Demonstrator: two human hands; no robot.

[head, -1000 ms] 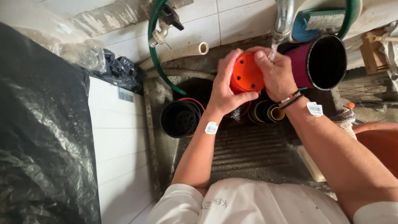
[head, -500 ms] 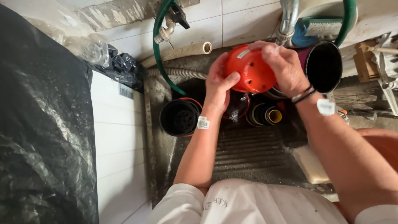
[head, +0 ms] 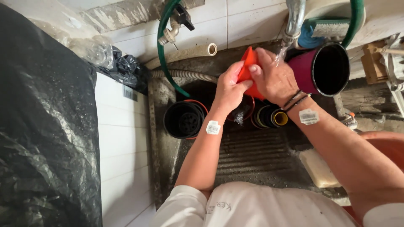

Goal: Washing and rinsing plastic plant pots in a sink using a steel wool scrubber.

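— where the view starts, nearest the body, what is found?

— a white shirt (head: 252, 208) at the bottom edge, and beyond it the ribbed floor of a stone sink (head: 252, 153). a pale bar of soap (head: 320, 168) is laid at the right side of the sink, likely so that it is kept within reach.

— and past the ribs?

— a black pot (head: 184, 120) is stood upright at the left of the basin, mouth up. just beside it a row of nested pots (head: 269, 117) is laid on its side, rims showing yellow and black, probably so that water can be drained off.

— what is held?

— an orange pot (head: 248, 67) is held above those pots, under the tap (head: 293, 21). the left hand (head: 229, 90) is closed round its near side, thumb pressed on the wall. the right hand (head: 273, 77) is wrapped over the far side, fingers curled shut on it. it is tipped steeply, it seems so that the stream (head: 279, 54) can be caught.

— farther still?

— a dark red pot (head: 322, 69) is lain on its side by the tap, mouth to the right. a green hose (head: 162, 50) is hung from a second tap on the tiled wall (head: 248, 21). black plastic sheeting (head: 42, 126) is spread at the left.
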